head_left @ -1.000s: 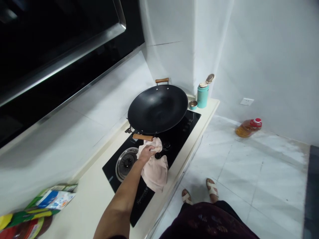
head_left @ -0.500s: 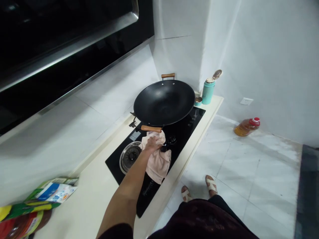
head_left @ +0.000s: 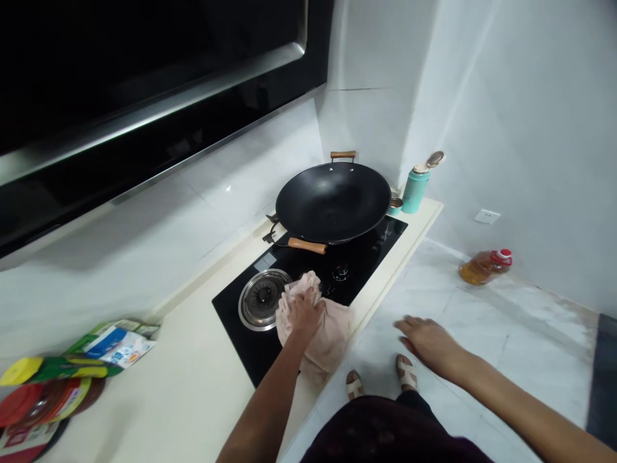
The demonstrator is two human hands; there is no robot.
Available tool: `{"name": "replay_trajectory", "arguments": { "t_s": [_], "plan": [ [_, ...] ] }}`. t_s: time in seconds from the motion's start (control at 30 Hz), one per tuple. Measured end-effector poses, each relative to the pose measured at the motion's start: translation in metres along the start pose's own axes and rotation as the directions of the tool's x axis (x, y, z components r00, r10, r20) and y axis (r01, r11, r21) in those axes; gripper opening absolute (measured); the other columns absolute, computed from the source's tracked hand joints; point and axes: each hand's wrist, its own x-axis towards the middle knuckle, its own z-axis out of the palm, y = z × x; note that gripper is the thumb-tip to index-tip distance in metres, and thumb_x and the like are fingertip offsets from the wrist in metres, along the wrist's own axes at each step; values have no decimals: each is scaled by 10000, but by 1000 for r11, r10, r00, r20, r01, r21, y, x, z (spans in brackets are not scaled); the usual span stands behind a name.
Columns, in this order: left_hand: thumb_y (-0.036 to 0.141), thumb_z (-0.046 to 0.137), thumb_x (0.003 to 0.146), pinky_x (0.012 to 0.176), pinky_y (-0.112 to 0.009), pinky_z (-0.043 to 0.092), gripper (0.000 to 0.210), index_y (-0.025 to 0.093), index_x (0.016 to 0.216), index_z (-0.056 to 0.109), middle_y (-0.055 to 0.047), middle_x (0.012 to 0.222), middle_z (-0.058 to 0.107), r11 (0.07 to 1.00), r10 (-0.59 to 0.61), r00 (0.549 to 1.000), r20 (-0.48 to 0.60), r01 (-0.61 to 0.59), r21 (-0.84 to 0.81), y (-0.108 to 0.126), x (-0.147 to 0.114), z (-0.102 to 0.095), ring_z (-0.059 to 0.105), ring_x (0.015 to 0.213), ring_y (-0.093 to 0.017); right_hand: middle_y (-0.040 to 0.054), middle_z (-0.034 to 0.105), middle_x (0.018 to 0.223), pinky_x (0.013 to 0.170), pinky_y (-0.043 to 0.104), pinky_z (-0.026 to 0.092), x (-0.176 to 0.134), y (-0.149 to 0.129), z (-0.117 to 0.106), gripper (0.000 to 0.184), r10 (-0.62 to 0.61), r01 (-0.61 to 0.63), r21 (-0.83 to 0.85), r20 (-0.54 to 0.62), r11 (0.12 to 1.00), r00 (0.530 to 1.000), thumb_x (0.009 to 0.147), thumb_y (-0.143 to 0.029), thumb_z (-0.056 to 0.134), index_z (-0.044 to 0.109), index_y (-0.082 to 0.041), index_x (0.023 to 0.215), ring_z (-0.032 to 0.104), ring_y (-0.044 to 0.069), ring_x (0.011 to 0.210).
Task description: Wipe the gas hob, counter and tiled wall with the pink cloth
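My left hand [head_left: 306, 313] is closed on a pale pink cloth [head_left: 332, 328], pressing it against the black glass cooktop [head_left: 241, 334]. The cloth covers the control area beside the bare burner [head_left: 264, 299] and drapes toward the counter's front edge. Beyond the hand, a large black wok [head_left: 332, 202] with wooden handles sits on the far burner, apart from the cloth. My right hand [head_left: 427, 341] hangs over the floor in front of the counter, its fingers stretched out and holding nothing.
A teal flask [head_left: 415, 190] with its lid up and a small teal cup [head_left: 395, 206] stand behind the wok. Packets [head_left: 118, 347] and bottles [head_left: 48, 405] crowd the near left counter. An oil jug [head_left: 484, 267] is on the floor. A range hood [head_left: 193, 96] overhangs the left.
My left hand has drawn the cloth toward me, away from the wok's near handle. My right hand has come into view over the floor. The view has shifted slightly.
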Motion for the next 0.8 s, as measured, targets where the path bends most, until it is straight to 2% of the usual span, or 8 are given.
{"name": "replay_trajectory", "arguments": {
  "t_s": [0.1, 0.17, 0.23, 0.37, 0.53, 0.6, 0.7, 0.8],
  "plan": [
    [538, 603, 931, 1117, -615, 395, 656, 254, 1516, 517, -209, 1430, 607, 999, -6, 1000, -10, 5, -47, -3, -15, 1, 550, 1333, -429, 126, 678, 1394, 1128, 364, 459, 32, -56, 17, 404, -266, 247, 117, 202, 962, 942, 1026, -261, 510, 697, -208, 1380, 628, 263, 1282],
    [509, 593, 944, 1091, -574, 443, 611, 239, 1490, 549, -205, 1434, 624, 996, 15, 1000, -7, -15, -89, -11, -24, 1, 584, 1311, -403, 123, 593, 1519, 1204, 403, 401, 46, -91, 42, 495, -310, 287, 130, 223, 949, 924, 1017, -290, 495, 613, -189, 1487, 534, 275, 1413],
    [447, 568, 964, 1079, -519, 474, 542, 214, 1454, 585, -196, 1406, 657, 991, 24, 1000, -20, -26, -128, -24, -35, 2, 616, 1285, -364, 123, 487, 1612, 1261, 438, 331, 51, -108, 68, 555, -315, 303, 87, 208, 949, 926, 1016, -292, 485, 536, -163, 1553, 417, 275, 1516],
    [373, 580, 949, 1016, -427, 531, 422, 217, 1329, 677, -144, 1237, 736, 983, -12, 995, -104, -7, -185, -61, -78, 1, 688, 1137, -291, 80, 322, 1699, 1310, 479, 210, 61, -96, 88, 569, -262, 284, -50, 263, 957, 928, 1063, -302, 370, 443, -164, 1611, 240, 254, 1602],
    [406, 524, 958, 929, -466, 559, 355, 205, 1151, 744, -140, 1013, 697, 973, -155, 938, -310, 91, -211, -124, -160, -16, 664, 975, -295, 73, 203, 1734, 1313, 558, 75, 100, -79, 69, 613, -125, 207, -205, 353, 957, 927, 1094, -385, 253, 341, -149, 1652, 134, 253, 1627],
    [432, 512, 963, 968, -523, 530, 369, 206, 1141, 743, -153, 1023, 680, 971, -207, 895, -396, 138, -197, -153, -188, -23, 641, 1009, -321, 73, 177, 1741, 1299, 602, 66, 113, -81, 65, 631, -100, 204, -236, 388, 950, 916, 1096, -412, 211, 314, -148, 1660, 99, 259, 1632],
    [469, 513, 986, 976, -527, 512, 387, 220, 1201, 717, -163, 1129, 670, 980, -193, 836, -513, 189, -61, -190, -213, -28, 629, 1074, -325, 94, 170, 1746, 1284, 637, 75, 119, -85, 68, 683, -76, 195, -271, 396, 943, 915, 1093, -484, 188, 317, -123, 1657, 56, 280, 1635],
    [478, 484, 1007, 952, -523, 510, 437, 206, 1290, 675, -185, 1248, 643, 960, -176, 839, -514, 263, 100, -209, -218, -23, 594, 1174, -351, 149, 184, 1740, 1290, 600, 107, 113, -87, 80, 736, -91, 192, -311, 311, 931, 946, 1075, -520, 268, 335, -54, 1641, 75, 318, 1630]
  ]
}}
